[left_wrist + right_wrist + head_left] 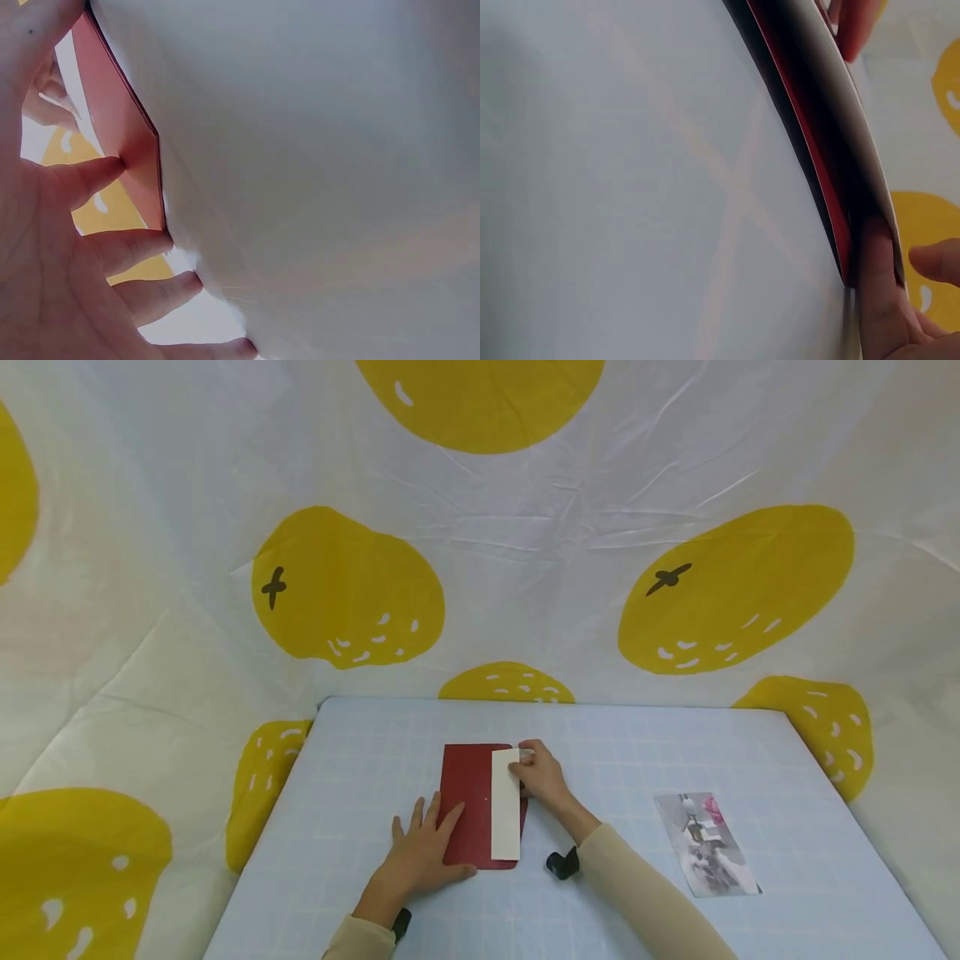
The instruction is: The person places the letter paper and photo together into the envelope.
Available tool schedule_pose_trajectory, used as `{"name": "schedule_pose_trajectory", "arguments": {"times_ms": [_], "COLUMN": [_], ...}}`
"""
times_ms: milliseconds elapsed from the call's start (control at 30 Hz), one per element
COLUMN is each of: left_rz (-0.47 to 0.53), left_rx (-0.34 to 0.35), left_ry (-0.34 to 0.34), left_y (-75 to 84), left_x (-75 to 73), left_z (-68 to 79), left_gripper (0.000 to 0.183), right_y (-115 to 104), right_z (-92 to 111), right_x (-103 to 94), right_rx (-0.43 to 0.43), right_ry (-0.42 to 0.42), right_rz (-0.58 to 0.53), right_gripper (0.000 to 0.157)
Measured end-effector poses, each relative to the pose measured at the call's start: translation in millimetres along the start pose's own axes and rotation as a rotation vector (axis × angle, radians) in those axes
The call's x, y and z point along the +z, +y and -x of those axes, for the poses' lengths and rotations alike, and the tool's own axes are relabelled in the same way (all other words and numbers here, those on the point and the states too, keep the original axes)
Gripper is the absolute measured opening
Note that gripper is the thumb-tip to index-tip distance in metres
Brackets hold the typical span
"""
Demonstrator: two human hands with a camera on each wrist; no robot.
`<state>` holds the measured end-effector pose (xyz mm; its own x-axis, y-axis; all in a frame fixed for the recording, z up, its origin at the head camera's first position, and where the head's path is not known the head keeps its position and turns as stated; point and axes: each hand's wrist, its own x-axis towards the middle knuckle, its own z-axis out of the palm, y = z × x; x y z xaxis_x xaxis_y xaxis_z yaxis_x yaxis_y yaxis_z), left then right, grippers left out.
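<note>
A red folder-like booklet (471, 777) lies upright on the table, a cream strip (505, 810) running along its right side. My left hand (426, 852) rests at its lower left with fingers spread; index fingertip and thumb reach onto the red cover. In the left wrist view those straight fingers (82, 184) show along the red edge. My right hand (542, 774) holds the cream strip near its upper right edge. The right wrist view has one finger (877, 262) tucked between the red lower layer (810, 135) and the raised cream layer (847, 97), thumb (937, 261) on the outer side.
A printed picture (707, 845) with a pink patch and grey tones lies on the table to the right. The table (360, 760) wears a pale blue checked cloth. Behind it hangs a white sheet (525, 577) with big yellow fruit shapes. Both wrists carry small black devices.
</note>
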<state>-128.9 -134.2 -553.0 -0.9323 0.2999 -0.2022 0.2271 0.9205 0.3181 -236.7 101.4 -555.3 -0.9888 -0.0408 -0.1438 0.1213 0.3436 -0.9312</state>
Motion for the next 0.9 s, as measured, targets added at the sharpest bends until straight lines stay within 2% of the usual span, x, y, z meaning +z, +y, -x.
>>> {"name": "schedule_pose_trajectory", "arguments": {"times_ms": [200,333,700,900], "left_rz": [0.015,0.023,0.019,0.01], "left_rx": [-0.004,-0.01,-0.017,-0.011], "left_ry": [-0.004,-0.008,-0.006,0.001], "left_y": [2.5,3.4,2.8,1.8], "left_x": [-2.5,-4.5,-1.4,0.4], "left_z": [0.5,0.5,-0.4,-0.6], "left_gripper": [0.102,0.102,0.104,0.103], "right_y": [-0.2,2.5,10.1,9.5], "right_z": [12.3,21.6,39.9,46.6], "right_x": [-7.2,-10.9,-14.3,-15.5], "right_rx": [0.026,0.047,0.043,-0.002], "right_ry": [-0.019,-0.061,-0.125,-0.156], "right_rz": [-0.053,-0.086,-0.165,-0.148], "right_gripper": [0.044,0.04,0.037,0.036]}}
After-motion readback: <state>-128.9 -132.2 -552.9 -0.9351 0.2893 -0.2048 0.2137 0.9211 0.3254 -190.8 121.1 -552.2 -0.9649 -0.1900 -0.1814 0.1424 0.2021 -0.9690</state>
